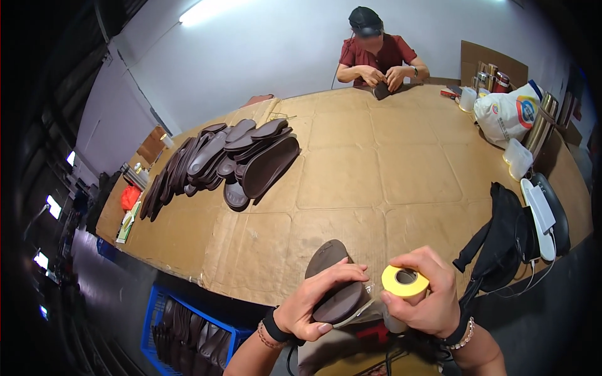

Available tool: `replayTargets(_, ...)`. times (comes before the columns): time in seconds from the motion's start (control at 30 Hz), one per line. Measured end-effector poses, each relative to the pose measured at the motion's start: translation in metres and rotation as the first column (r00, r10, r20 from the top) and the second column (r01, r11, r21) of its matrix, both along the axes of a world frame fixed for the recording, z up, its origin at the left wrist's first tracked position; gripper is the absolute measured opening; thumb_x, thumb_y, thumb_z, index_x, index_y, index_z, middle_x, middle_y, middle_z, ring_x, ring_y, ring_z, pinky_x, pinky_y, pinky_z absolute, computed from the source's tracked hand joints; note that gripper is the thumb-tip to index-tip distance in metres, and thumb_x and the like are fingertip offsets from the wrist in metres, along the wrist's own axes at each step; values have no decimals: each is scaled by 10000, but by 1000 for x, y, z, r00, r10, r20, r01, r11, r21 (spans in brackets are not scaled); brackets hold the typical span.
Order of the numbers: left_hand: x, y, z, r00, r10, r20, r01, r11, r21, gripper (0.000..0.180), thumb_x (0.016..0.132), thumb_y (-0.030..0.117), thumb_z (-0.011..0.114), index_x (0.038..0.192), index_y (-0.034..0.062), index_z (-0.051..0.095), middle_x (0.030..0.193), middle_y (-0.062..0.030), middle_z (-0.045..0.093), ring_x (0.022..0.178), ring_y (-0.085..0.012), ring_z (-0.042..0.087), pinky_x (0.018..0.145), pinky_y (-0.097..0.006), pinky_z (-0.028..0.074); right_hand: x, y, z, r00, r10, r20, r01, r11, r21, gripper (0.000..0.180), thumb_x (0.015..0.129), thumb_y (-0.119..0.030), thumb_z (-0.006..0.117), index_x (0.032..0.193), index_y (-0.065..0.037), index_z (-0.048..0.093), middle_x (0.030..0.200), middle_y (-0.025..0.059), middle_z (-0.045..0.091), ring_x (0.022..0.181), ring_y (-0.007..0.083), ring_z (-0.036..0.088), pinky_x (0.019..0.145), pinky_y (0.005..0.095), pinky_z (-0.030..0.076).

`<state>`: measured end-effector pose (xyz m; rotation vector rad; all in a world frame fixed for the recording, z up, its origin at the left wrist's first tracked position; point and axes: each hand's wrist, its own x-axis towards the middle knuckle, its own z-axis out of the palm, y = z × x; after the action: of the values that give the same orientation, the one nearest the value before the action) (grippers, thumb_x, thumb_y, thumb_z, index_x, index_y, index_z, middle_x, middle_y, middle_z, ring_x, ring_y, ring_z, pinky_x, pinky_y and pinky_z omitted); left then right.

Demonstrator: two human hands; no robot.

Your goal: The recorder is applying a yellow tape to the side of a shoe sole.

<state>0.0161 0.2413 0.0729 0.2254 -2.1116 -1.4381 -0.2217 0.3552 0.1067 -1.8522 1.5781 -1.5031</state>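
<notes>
My left hand [316, 301] grips a stack of dark brown shoe soles [332, 282] at the near edge of the cardboard-covered table [376, 163]. My right hand [423, 294] holds a roll of yellow tape [405, 281] right beside the soles, and a strip of clear tape runs from the roll to the stack. A large pile of similar brown soles [232, 160] lies on the left part of the table, out of reach of both hands.
Across the table a person in a red shirt [379, 59] handles a dark sole. A black bag [501, 238], white bag [506, 113], cups and metal flasks stand at the right. A blue crate [182, 326] of soles sits below on the left.
</notes>
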Motion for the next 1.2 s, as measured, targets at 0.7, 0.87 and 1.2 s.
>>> replayTargets(0.7, -4, 5, -4, 999, 33, -16, -34, 998, -52, 1001, 824, 759, 640, 1410, -52, 595, 1423, -234, 649, 1419, -422, 573, 1274, -613, 272, 6, -5, -12, 996, -29, 86, 19, 993, 116, 355, 770, -189, 913, 1039, -32, 741, 942, 138, 691, 824, 301, 716, 743, 381, 573)
replayTargets(0.87, -5, 8, -4, 998, 61, -28, -63, 997, -48, 983, 828, 761, 630, 1381, -52, 614, 1409, -243, 655, 1400, -411, 586, 1272, -600, 296, 8, -9, -19, 989, 18, 150, -41, 988, 148, 347, 789, -199, 900, 1042, -28, 737, 952, 140, 712, 833, 291, 731, 767, 374, 581)
replayTargets(1.2, -6, 14, -14, 987, 140, -80, -141, 990, 0, 968, 814, 788, 611, 1300, -49, 662, 1366, -239, 640, 1376, -398, 586, 1265, -601, 313, 7, -13, -31, 911, 117, 395, -270, 893, 359, 413, 848, -230, 883, 1162, -10, 730, 1076, 134, 758, 971, 207, 749, 880, 336, 584)
